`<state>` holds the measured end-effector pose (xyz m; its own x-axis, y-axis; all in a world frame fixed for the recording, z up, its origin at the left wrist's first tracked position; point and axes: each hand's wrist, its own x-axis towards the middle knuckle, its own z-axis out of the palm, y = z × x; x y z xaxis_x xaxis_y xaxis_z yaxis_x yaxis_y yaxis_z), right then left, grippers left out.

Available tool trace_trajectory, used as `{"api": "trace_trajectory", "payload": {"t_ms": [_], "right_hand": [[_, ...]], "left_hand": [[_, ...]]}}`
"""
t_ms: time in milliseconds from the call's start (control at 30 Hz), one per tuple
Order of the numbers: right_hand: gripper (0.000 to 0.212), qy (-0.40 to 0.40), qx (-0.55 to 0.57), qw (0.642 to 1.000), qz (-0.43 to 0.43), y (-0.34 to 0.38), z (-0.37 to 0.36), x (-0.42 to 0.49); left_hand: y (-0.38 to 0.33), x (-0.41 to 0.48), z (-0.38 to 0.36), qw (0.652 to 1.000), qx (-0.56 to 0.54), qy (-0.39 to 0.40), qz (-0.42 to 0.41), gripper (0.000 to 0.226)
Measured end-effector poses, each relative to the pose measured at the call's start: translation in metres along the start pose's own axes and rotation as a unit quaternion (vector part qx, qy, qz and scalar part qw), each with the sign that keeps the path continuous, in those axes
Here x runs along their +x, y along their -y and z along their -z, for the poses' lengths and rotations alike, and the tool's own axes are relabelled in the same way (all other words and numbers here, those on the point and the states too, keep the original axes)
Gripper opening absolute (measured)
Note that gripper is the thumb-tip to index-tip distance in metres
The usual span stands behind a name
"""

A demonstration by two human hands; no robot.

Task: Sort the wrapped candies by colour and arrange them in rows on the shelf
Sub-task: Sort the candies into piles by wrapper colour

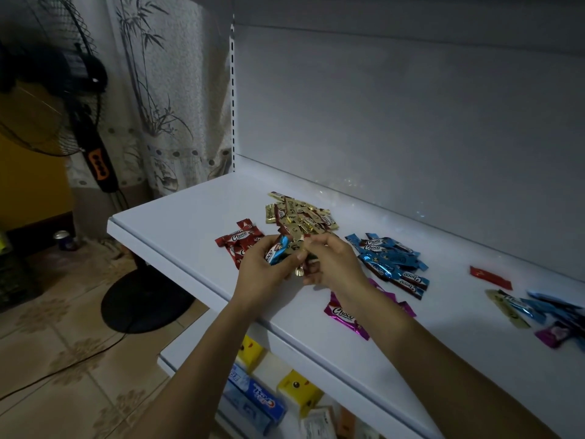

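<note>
1. The left hand (269, 274) sits at the centre of the frame, just above the front part of the white shelf (190, 213). Its fingers are curled round a small bunch of candies.
2. In that bunch, a blue-wrapped candy (280, 253) shows most clearly, with its long axis running from lower left to upper right.
3. The right hand (334, 264) meets the left. Its thumb and curled fingers pinch a gold-wrapped candy (298, 245) in the same bunch (how many pieces are in the bunch I cannot tell).
4. Behind the hands lies the gold pile (300, 213), its wrappers pointing every way.
5. The red pile (237, 240) is left of the hands, with its pieces angled from lower left to upper right.
6. The blue pile (391, 261) is right of the hands, and most of its long axes run from upper left to lower right.
7. The purple candies (345, 315) lie near the front edge, partly under the right forearm, on the same slant.
8. A lone red candy (490, 276) and a mixed heap (544, 315) lie at the far right.
9. A standing fan (50, 90) is at the upper left. A toothpaste box (253, 397) lies on the lower shelf.
</note>
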<state>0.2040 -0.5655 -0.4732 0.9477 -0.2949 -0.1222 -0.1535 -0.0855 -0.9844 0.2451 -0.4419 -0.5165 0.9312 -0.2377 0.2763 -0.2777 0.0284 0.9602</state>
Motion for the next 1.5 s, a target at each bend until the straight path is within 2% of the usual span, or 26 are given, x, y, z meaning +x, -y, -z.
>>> {"api": "trace_trajectory", "payload": {"t_ms": [100, 267, 433, 633, 800, 900, 1067, 1167, 1333, 1500], "right_hand": [[0.025, 0.005, -0.014, 1.000, 0.003, 0.000, 0.003, 0.000], [0.016, -0.016, -0.003, 1.000, 0.014, 0.000, 0.005, 0.002], [0.019, -0.031, -0.014, 0.999, 0.000, 0.005, 0.002, -0.001], [0.021, -0.051, -0.037, 0.998, 0.012, 0.007, -0.001, 0.000], [0.018, -0.081, -0.066, 0.994, 0.030, 0.003, 0.005, 0.006], [0.016, -0.057, -0.041, 0.997, 0.044, 0.007, 0.012, 0.005], [0.029, 0.004, -0.090, 0.994, 0.057, 0.012, 0.025, 0.002], [0.028, 0.021, -0.078, 0.996, 0.040, 0.011, 0.029, 0.003], [0.012, -0.043, -0.005, 0.999, 0.018, 0.007, 0.035, 0.010], [0.014, -0.067, 0.011, 0.998, 0.010, -0.001, 0.042, 0.021]], "left_hand": [[0.005, 0.000, 0.000, 1.000, 0.023, 0.003, -0.013, 0.040], [0.000, 0.003, 0.003, 1.000, 0.007, 0.007, -0.004, 0.055], [-0.007, -0.003, 0.002, 0.999, -0.029, 0.008, 0.021, 0.036], [-0.007, -0.004, 0.004, 0.999, -0.026, 0.027, 0.014, 0.045], [-0.009, -0.004, 0.001, 1.000, 0.002, -0.004, 0.014, 0.018], [-0.010, -0.005, -0.001, 0.999, -0.001, -0.032, 0.019, 0.013], [-0.009, -0.004, -0.001, 0.999, -0.002, -0.040, 0.035, 0.012], [-0.010, -0.004, -0.002, 0.998, -0.002, -0.044, 0.039, 0.012], [-0.010, -0.004, -0.003, 0.997, -0.005, -0.066, 0.048, 0.017], [-0.013, -0.005, -0.001, 0.997, -0.023, -0.048, 0.053, 0.018]]}}
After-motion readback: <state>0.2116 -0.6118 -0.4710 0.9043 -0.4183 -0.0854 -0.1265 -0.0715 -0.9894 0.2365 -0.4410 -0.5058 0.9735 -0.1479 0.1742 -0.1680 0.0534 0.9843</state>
